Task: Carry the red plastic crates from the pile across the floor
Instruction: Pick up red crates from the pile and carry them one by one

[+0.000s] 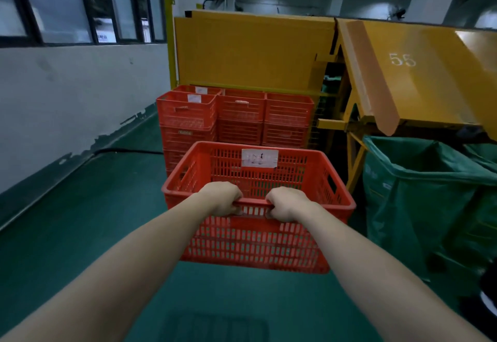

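- The wall (67, 94) runs along the left, and the green floor (80, 220) beside it looks open. In my judgement that is the safest lane for the carry.
- The pile (236, 116) of red crates stands far centre, stacked against the yellow machine. It is well behind the one in hand.
- The left hand (224, 198) curls over the near rim (254, 202), its grip clamped on the plastic just left of centre.
- The crate (255, 242) hangs in the air between the person and the pile, clear of the floor. It looks empty.
- Its open top faces up and its label (259, 158) sits on the far wall, facing the person.
- Its long axis runs left to right across the body. The short ends carry handle slots (185, 173).
- The right hand (286, 203) grips the same rim just right of centre, clamped likewise and near the other hand.
- With both hands close together on one edge, the far side may dip or swing. Spreading them wider, or shifting to the end slots, should steady it. Keeping it close to the body should also help.
- The yellow chute (403, 73) and green bag (419, 202) crowd the right, so any turn should leave that side room.
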